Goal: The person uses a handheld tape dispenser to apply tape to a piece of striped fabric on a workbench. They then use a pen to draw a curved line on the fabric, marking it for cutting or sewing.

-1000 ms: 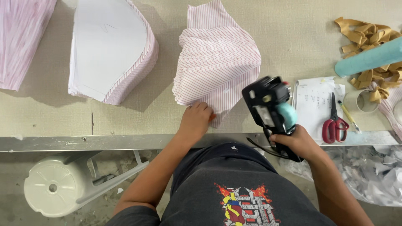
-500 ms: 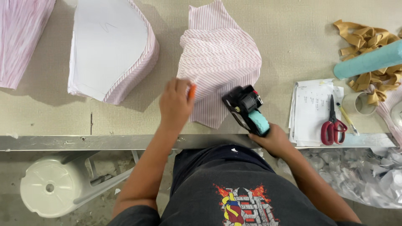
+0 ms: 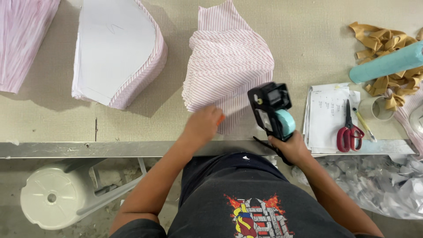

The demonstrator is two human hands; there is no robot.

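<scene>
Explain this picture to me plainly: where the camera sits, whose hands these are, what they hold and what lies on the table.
The picture comes from a camera worn on a person's head, looking down at their own two bare hands; there is no machine arm here. The left hand rests on the near edge of a stack of pink-striped fabric pieces, with something small and orange at its fingers. The right hand grips a black handheld labelling gun with a teal roll, held just beside that stack. On the beige table there is also a second striped stack topped by a white paper pattern, sheets of paper with red-handled scissors on them, tan strips and a teal tube. A white plastic stool stands below the table's edge.
</scene>
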